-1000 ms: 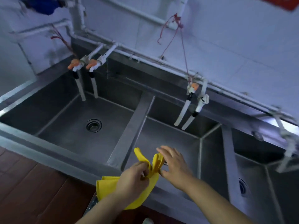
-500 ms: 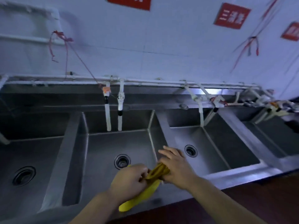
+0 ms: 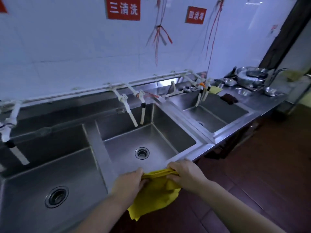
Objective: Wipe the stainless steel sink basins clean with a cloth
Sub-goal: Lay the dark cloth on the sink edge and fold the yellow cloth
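You hold a plain yellow cloth [image 3: 154,194]; the sink basins [image 3: 176,137] are bare grey steel, the wall signs [image 3: 123,8] red with white characters, the floor [image 3: 269,165] dark reddish-brown.

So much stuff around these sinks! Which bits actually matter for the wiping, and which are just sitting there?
For the job:
- yellow cloth, held by the left hand and the right hand
- sink basins, such as the middle basin

Just lying about:
- metal bowls on the far counter
- dark rag
- red wall signs
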The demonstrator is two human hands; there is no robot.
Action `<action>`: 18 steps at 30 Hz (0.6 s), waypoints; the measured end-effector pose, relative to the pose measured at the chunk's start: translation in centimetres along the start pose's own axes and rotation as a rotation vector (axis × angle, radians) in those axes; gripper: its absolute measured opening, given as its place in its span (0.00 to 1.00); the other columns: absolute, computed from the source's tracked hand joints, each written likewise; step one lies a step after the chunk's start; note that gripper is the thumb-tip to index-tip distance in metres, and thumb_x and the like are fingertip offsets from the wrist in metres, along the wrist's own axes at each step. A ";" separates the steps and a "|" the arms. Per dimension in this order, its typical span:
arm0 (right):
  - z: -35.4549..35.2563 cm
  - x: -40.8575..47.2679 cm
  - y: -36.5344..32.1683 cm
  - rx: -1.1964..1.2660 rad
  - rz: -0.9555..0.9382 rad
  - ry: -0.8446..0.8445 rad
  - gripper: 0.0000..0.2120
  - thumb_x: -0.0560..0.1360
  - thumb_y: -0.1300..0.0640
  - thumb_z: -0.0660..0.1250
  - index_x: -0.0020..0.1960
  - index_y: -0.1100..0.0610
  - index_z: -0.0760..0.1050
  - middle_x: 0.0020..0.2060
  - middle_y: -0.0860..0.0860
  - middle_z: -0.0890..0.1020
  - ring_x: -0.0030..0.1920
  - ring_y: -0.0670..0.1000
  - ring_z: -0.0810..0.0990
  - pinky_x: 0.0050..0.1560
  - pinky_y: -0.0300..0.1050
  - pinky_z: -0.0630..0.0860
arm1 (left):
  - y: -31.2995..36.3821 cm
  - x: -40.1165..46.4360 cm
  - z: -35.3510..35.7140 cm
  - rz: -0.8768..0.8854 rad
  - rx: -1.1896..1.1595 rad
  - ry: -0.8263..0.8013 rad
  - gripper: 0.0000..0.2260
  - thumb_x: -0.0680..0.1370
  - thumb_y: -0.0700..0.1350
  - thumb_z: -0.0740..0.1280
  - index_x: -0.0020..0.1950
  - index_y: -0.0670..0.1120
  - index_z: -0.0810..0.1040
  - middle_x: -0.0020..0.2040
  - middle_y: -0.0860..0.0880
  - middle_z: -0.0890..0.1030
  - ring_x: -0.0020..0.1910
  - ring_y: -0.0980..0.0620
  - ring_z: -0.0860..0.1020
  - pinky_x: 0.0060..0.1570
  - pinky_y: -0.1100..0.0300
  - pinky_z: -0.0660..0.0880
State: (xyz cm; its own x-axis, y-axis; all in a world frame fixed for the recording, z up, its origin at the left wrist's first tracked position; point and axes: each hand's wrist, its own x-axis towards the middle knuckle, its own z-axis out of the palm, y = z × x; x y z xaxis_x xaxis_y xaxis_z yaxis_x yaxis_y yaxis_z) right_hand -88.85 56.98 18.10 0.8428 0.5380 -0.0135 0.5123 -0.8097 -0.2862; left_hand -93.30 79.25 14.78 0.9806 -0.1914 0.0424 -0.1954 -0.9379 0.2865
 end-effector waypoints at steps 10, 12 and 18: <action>-6.0 -4.0 18.1 -0.045 0.157 0.038 0.06 0.71 0.51 0.67 0.43 0.53 0.76 0.37 0.48 0.80 0.39 0.49 0.76 0.47 0.41 0.66 | 10.6 11.5 5.6 0.136 -0.074 -0.143 0.10 0.76 0.57 0.64 0.48 0.51 0.73 0.47 0.53 0.77 0.49 0.51 0.76 0.35 0.59 0.59; -7.0 -4.3 21.5 -0.039 0.228 0.072 0.05 0.70 0.51 0.67 0.43 0.53 0.76 0.37 0.47 0.80 0.39 0.49 0.77 0.46 0.41 0.65 | 11.8 14.2 6.4 0.121 -0.071 -0.168 0.05 0.76 0.54 0.64 0.45 0.54 0.72 0.48 0.52 0.77 0.49 0.51 0.76 0.35 0.58 0.61; -10.0 -2.8 30.6 -0.074 0.355 0.109 0.06 0.69 0.48 0.63 0.42 0.48 0.74 0.37 0.46 0.80 0.40 0.48 0.77 0.48 0.43 0.66 | 16.1 25.2 8.1 0.222 -0.111 -0.153 0.05 0.77 0.51 0.62 0.42 0.54 0.70 0.41 0.56 0.73 0.48 0.52 0.75 0.38 0.56 0.64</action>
State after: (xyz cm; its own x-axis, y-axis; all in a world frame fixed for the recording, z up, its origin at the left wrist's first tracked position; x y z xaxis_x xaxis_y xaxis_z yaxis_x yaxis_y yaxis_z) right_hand -73.96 28.37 18.97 0.9805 0.1963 0.0037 0.1926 -0.9580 -0.2123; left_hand -71.88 56.95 12.68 0.8986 -0.4379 -0.0270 -0.3939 -0.8323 0.3901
